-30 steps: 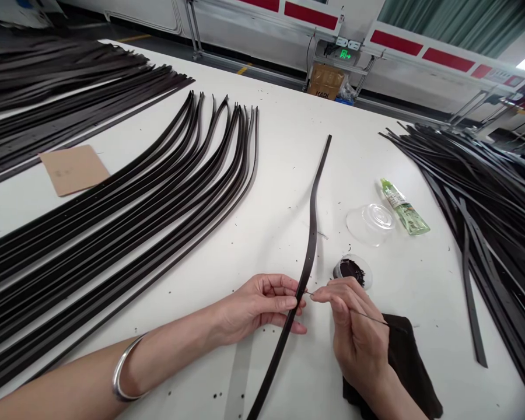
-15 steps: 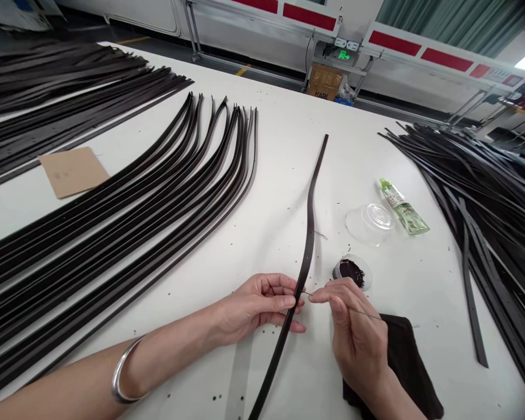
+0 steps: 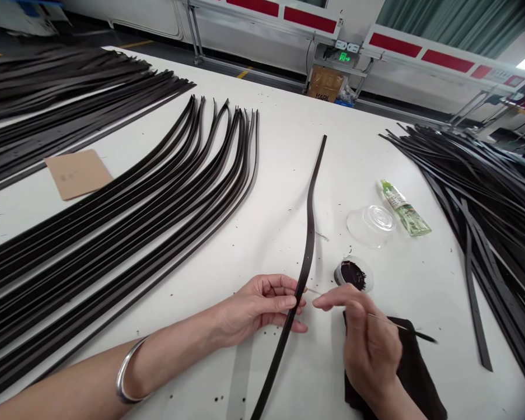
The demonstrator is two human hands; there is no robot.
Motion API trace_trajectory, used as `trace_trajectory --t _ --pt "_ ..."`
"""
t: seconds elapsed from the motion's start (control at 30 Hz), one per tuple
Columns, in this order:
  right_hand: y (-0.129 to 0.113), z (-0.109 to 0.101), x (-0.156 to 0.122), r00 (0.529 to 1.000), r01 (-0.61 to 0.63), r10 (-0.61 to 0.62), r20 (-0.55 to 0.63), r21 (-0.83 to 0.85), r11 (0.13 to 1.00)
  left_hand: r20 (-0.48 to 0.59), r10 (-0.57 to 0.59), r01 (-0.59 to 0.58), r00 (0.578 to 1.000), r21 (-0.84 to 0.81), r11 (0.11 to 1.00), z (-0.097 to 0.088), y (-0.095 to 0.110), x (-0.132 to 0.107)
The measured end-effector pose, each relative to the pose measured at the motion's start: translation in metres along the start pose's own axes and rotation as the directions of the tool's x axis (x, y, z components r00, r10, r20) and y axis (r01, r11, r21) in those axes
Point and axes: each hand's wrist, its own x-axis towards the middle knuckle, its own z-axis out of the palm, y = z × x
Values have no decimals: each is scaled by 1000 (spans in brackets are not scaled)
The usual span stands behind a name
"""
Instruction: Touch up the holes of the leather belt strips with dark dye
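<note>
"Since half a second ago the right hand [image 3: 370, 344] has shifted rightward, farther from the long, flat black strip [image 3: 308, 245], and more of the slender, dark-ended rod [image 3: 420, 334] shows beyond it."

"And the big things?"

"Largest is the smooth white tabletop [image 3: 280, 163]. Rows of flat black strips [image 3: 126, 233] sweep across its left side; a tangled heap of dark strips [image 3: 507, 233] lies along its right."

"Where does the single strip point?"

"It's between those two, held in the left hand [image 3: 262, 303]. Its long axis runs near to far in a shallow bend, far tip aimed up the table and slightly right, near end slanting left out of view."

"Fingers?"

"Left thumb and fingertips pinch the strip. The right forefinger stretches toward it, thumb folded alongside, the rod gripped within that hand."

"Smaller things?"

"A folded black cloth [image 3: 413, 367] under the right hand, a clear round plastic lid [image 3: 371, 224] beside a green squeeze tube [image 3: 406, 209], then a small round cup [image 3: 339, 277] of black bits."

"And the rod?"

"Crosswise to the strip: thin end at its right edge, touching or not I can't tell, dark end pointing right."
</note>
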Motion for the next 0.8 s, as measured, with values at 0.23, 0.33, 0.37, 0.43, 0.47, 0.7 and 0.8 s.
trace_trajectory --t 0.23,0.33,0.37,0.43,0.47,0.7,0.8 --pt "-3 6 8 923 -383 384 2 67 921 49 17 -16 999 -22 1000 -2 -1 -3" --pt "-4 11 16 836 -548 534 127 148 823 66 17 -16 998 -20 1000 -2 -1 -4" --pt "-4 11 20 818 -574 558 136 158 803 68 17 -15 998 -23 1000 -2 -2 -4" --pt "-4 10 29 801 -599 589 106 178 781 78 13 -11 997 -30 999 -2 -3 -4" --pt "-3 9 34 796 -603 600 80 191 775 86 9 -6 996 -34 999 -3 -3 -4" --pt "0 -2 58 821 -555 570 8 240 796 105 7 -4 994 -32 999 -3 -3 -6" --pt "6 -13 49 873 -473 486 -39 179 863 71 0 3 997 -40 999 -3 -3 -5"
